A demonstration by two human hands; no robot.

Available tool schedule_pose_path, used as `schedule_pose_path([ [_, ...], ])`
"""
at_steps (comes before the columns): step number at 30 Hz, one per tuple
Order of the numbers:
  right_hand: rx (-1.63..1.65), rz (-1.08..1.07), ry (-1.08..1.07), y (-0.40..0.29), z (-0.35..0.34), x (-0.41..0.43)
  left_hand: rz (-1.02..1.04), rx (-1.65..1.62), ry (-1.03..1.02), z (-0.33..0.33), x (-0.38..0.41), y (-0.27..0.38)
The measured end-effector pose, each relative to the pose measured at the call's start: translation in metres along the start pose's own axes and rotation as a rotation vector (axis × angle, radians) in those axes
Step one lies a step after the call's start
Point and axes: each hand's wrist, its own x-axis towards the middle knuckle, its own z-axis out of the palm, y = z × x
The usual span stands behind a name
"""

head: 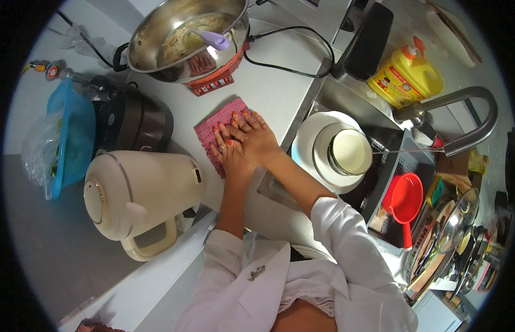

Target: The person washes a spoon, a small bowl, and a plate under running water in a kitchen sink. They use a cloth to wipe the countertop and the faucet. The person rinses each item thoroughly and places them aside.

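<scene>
A red checked cloth (212, 128) lies flat on the white countertop (174, 93). My left hand (230, 153) rests palm down on its right part, with a ring on one finger. Coming in from the right, my right hand (255, 137) presses down beside it and overlaps it, fingertips on the cloth's upper right edge. The fingers of both hands are stretched and slightly spread, with orange-red nails. Neither hand grasps the cloth. Just beyond it stands a red electric cooker (212, 85) under a steel pot (145, 62) with food, liquid and a lilac-handled ladle (214, 40).
A cream electric jug (153, 186) stands left, near a dark appliance (145, 116) and a blue basket (77, 137). To the right, the sink (328, 91) holds stacked bowls (352, 151) under the faucet (486, 120). A yellow detergent bottle (407, 79) and red dipper (405, 197) are nearby.
</scene>
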Motion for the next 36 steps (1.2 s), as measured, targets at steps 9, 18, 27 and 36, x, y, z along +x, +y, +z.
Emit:
schedule_pose_path([
  [9, -0.048, 0.16, -0.026, 0.034, -0.011, 0.045, 0.031, 0.038, -0.047, 0.005, 0.066, 0.011],
  [18, -0.02, 0.278, 0.105, 0.063, -0.016, 0.055, 0.233, 0.068, -0.006, 0.01, 0.106, 0.024],
  [27, -0.068, 0.395, 0.159, 0.098, -0.02, 0.041, 0.411, 0.026, -0.058, 0.024, 0.13, 0.045],
  [36, -0.037, 0.528, 0.148, 0.097, -0.03, 0.031, 0.531, 0.156, -0.205, 0.02, 0.139, 0.054],
])
